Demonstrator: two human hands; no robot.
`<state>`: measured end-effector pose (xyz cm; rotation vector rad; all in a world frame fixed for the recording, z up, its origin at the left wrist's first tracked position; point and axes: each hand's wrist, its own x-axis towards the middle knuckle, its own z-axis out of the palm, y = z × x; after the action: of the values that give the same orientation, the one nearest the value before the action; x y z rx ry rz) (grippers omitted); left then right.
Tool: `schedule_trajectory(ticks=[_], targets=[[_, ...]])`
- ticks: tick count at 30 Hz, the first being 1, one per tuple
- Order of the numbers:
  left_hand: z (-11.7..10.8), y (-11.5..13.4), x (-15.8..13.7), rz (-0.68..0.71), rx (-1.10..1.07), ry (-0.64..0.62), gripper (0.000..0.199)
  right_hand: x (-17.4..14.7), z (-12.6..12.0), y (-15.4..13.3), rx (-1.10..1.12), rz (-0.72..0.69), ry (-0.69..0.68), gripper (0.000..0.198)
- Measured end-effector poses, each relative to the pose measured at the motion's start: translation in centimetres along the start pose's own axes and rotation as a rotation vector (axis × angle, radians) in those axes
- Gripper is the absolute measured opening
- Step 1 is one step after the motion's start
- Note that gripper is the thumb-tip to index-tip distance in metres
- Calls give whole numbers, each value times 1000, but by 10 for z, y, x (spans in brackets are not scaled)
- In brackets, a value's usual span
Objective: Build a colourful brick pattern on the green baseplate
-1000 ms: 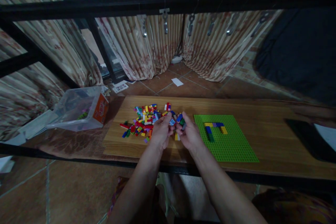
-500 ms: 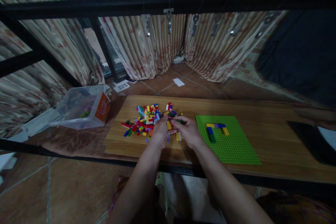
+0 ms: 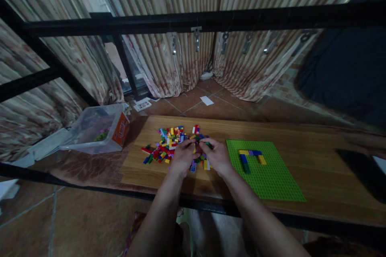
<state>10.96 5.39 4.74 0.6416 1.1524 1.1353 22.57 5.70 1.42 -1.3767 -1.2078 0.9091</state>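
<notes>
My L hand [image 3: 183,156] & R hand [image 3: 217,156] near each other, over R part of loose brick pile [image 3: 164,144] on bench [image 3: 319,156]. Fingers curled in, narrow; can't tell if brick's btwn tips. Blue brick [image 3: 193,168] btwn hands, nearer me. Green baseplate [image 3: 277,182] just R of R hand, w/ brick build [image 3: 251,153] on it, open side twd me. Clear bin [image 3: 90,128] well L.

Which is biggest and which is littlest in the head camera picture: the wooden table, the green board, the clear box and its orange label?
1. Wooden table
2. Green board and clear box: too alike to rank
3. Orange label
</notes>
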Motion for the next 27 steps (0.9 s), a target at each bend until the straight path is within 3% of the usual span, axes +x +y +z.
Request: schedule_trajectory(ticks=[6, 11, 19, 27], targets=[[-2, -5, 6, 84, 43, 41, 11, -12, 0, -5, -16, -84, -234, 34], [-3, -9, 8, 169, 114, 93, 10, -15, 3, -11, -162, -203, -329, 45], [0, -7, 3, 37, -99, 86, 11, -28, 10, -16, -338, -272, -207, 39], [2, -10, 5, 26, -199, 112, 5, -30, 11, -16, -81, -166, -187, 35]])
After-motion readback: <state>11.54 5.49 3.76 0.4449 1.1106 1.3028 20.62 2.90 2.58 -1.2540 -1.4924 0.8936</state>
